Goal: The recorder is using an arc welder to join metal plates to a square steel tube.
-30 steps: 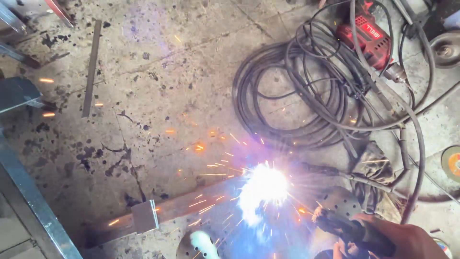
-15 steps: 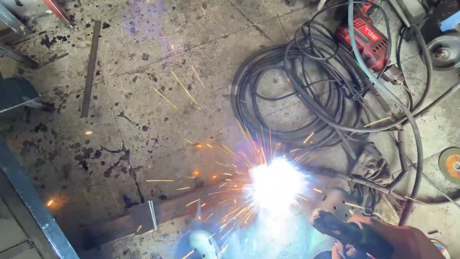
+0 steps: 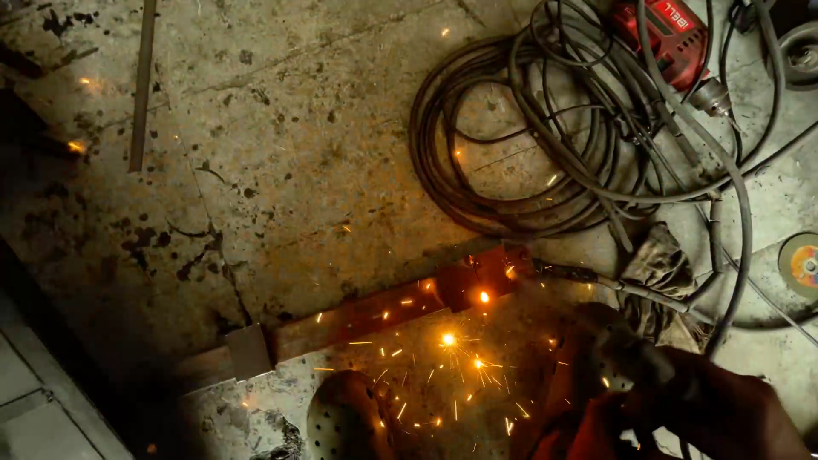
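One long metal bar (image 3: 375, 311) lies on the concrete floor (image 3: 324, 153), running from low left up to the right; flat, rust-toned, lit orange. One glowing spot on it near its right end, loose sparks (image 3: 447, 341) scattered below. One smaller grey plate (image 3: 249, 351) sits against the bar toward its left end.

One hand visible, low right: right hand (image 3: 724, 409), dark and in shadow, closed around the handle of a welding holder (image 3: 630, 353). The holder's tip cannot be made out against the dark. Left hand not seen.

One foot in a perforated clog (image 3: 345, 422) at the bottom edge, just below the bar.

Just right of the bar's end: one clamp (image 3: 567, 273) on a cable, then one crumpled dirty rag or glove (image 3: 660, 268)—cannot tell which.

Above: one large coil of black rubber cable (image 3: 511, 145), many loops, tangled. One red power drill (image 3: 669, 38) at top right, lying on the cables. One round grinding disc (image 3: 801, 264) at the right edge. One thin flat metal strip (image 3: 142, 85) at top left, well apart from the bar.

Floor cracked, stained, pitted.
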